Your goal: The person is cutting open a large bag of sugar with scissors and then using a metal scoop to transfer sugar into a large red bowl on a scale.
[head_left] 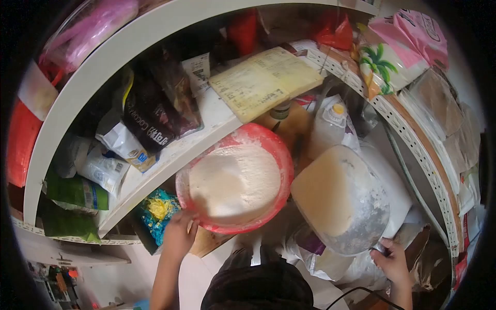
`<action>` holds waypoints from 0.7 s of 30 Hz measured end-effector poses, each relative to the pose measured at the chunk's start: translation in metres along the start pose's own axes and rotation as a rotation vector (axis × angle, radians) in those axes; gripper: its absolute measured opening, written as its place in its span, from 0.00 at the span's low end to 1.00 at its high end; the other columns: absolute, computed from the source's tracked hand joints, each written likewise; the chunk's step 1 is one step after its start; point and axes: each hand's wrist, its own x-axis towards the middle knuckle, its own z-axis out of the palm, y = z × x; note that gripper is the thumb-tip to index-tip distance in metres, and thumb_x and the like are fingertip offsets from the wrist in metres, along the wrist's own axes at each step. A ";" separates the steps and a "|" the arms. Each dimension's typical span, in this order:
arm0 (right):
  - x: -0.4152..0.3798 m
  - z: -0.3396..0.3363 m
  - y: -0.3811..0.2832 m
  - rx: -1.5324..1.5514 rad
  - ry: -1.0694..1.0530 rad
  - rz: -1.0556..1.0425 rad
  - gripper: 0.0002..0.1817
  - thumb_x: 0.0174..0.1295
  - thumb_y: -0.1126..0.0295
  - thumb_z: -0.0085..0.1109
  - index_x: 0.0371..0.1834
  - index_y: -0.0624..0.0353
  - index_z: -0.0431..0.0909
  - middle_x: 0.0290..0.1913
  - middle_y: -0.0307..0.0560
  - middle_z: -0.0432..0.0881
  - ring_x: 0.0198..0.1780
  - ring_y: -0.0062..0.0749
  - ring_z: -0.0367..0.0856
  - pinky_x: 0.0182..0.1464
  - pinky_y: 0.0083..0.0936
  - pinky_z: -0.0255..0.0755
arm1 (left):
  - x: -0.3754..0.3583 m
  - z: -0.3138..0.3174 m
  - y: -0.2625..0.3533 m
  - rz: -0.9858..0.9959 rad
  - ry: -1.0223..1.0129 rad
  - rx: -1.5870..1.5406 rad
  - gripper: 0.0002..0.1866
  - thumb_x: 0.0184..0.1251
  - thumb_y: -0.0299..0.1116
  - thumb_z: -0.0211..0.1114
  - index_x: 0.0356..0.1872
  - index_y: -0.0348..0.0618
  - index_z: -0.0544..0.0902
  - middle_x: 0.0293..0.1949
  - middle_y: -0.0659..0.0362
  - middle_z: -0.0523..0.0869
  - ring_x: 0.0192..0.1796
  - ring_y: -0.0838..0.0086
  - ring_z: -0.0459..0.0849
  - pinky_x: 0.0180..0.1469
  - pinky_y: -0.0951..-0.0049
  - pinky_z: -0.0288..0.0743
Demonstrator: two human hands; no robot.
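Note:
A red basin (285, 199) holds a broad heap of white, flour-like powder (237, 181). At its lower left edge is my left hand (178, 235), its fingers bent and closed right at the rim. To the right of the basin, a large clear plastic tub (367, 206) contains pale powder, and its walls are dusted white. My right hand (392, 261) is at the tub's lower right corner, its fingers closed around a small dark, shiny object (381, 249) whose kind I cannot tell.
Behind the basin runs a white shelf (170, 155) with a cocoa powder bag (150, 108), several packets and a yellowed, written-on board (266, 80). A capped clear jug (330, 121) stands behind the tub. Blue and yellow scraps fill a bin (157, 212) at left. A black cable (356, 290) crosses below.

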 end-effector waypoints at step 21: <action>-0.071 0.021 0.023 0.023 -0.025 0.099 0.15 0.61 0.64 0.66 0.45 0.64 0.79 0.24 0.37 0.75 0.26 0.15 0.66 0.30 0.19 0.65 | 0.095 0.038 0.003 0.097 -0.068 0.109 0.06 0.53 0.29 0.66 0.29 0.36 0.84 0.29 0.48 0.84 0.31 0.54 0.82 0.36 0.61 0.76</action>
